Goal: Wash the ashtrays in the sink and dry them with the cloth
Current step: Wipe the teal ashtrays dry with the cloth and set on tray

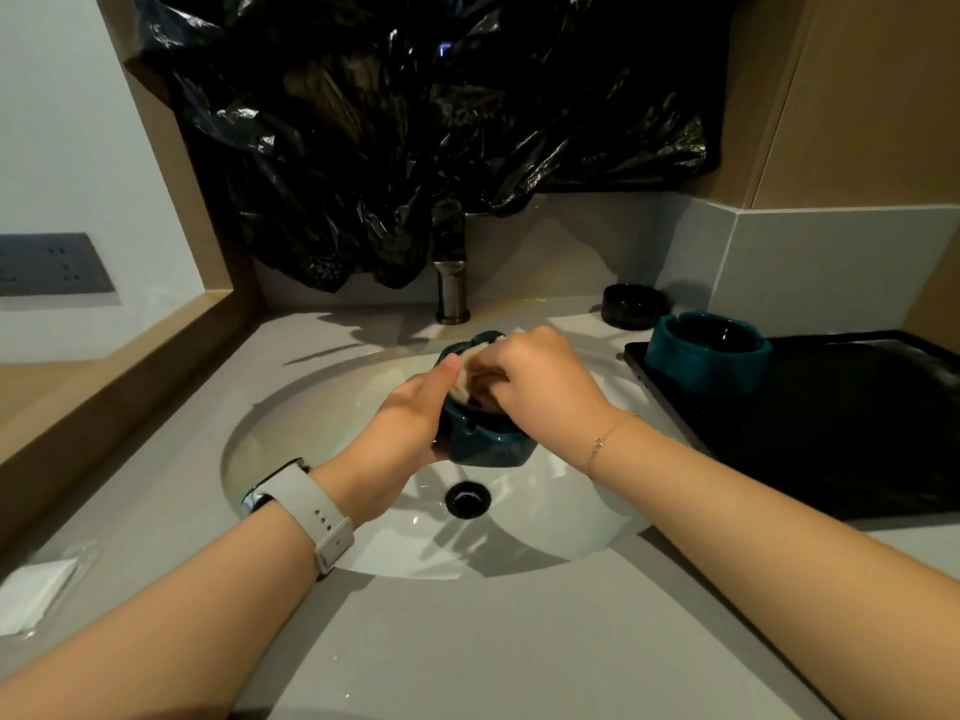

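Both hands work over the sink (pixel 291 413): the left hand (pixel 400 423) cups a teal ashtray (pixel 485 441) from its left side, thumb up along the rim, and the right hand (pixel 540 376) is bunched on a pale cloth (pixel 470 366), pushing it down into the ashtray's bowl. The ashtray is held in the air above the drain (pixel 467 499), just in front of the tap (pixel 451 293).

This looks like the drying step, though I cannot tell whether the cloth is wet or dry. To do it well, keep the left grip firm, since glazed ceramic is slippery when wet, and turn the ashtray against the cloth so the notches in the rim are wiped too. Staying low over the basin would soften any drop.

A second teal ashtray (pixel 709 353) sits on the near-left corner of a black tray (pixel 831 433) at the desk's right side, and a black ashtray (pixel 631 305) stands behind it toward the back edge of the desk (pixel 467 641).
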A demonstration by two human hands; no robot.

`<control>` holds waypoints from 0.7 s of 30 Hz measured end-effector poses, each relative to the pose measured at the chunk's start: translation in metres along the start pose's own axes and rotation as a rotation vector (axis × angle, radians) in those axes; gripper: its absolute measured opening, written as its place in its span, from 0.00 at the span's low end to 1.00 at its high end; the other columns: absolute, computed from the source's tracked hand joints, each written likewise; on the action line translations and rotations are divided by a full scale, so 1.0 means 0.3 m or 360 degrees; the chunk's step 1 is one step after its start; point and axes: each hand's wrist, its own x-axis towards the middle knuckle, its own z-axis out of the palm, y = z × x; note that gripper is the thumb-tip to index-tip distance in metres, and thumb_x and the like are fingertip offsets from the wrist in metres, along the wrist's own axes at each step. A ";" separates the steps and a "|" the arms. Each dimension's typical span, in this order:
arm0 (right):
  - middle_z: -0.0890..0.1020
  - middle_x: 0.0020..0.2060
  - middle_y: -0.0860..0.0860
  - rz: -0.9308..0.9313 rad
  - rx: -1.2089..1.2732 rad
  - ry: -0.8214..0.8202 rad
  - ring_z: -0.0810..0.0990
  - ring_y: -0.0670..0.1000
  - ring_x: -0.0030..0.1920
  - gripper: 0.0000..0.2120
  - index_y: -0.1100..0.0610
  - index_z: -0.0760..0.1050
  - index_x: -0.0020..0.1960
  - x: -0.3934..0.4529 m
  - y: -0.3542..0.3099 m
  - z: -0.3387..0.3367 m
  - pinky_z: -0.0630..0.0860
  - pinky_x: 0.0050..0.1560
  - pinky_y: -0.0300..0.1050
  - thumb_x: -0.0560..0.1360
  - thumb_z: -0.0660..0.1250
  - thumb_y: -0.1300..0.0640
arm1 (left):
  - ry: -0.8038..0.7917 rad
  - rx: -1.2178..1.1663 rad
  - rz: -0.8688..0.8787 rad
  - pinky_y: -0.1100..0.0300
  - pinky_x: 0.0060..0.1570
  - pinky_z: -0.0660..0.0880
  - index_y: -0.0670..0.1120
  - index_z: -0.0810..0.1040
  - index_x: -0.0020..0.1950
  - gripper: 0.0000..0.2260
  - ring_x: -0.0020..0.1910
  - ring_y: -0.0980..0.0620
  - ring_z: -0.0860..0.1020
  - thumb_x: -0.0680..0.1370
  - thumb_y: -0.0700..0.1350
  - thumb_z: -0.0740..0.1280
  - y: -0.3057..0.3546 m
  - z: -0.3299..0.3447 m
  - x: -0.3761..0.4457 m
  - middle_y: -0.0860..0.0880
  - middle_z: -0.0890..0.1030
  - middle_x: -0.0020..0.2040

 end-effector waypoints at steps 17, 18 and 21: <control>0.79 0.45 0.57 -0.0035 -0.0232 -0.0083 0.78 0.58 0.45 0.11 0.61 0.79 0.53 -0.020 0.001 -0.023 0.68 0.41 0.45 0.75 0.61 0.65 | 0.0123 -0.0048 -0.0114 0.46 0.59 0.79 0.50 0.78 0.53 0.12 0.54 0.44 0.82 0.82 0.56 0.59 0.007 0.011 0.023 0.43 0.84 0.53; 0.78 0.43 0.56 0.0001 -0.0198 -0.0124 0.77 0.57 0.44 0.10 0.61 0.79 0.53 -0.019 -0.008 -0.024 0.68 0.41 0.44 0.75 0.61 0.65 | 0.0157 -0.0008 -0.0099 0.48 0.56 0.80 0.50 0.78 0.51 0.12 0.52 0.46 0.83 0.82 0.55 0.60 0.003 0.009 0.023 0.44 0.84 0.51; 0.68 0.32 0.52 0.0177 -0.0299 -0.0351 0.72 0.54 0.37 0.03 0.60 0.74 0.42 -0.008 -0.036 -0.039 0.68 0.34 0.41 0.74 0.63 0.64 | 0.0197 0.0238 0.0046 0.53 0.51 0.81 0.46 0.78 0.54 0.16 0.49 0.47 0.83 0.81 0.57 0.61 -0.016 0.007 0.010 0.45 0.84 0.47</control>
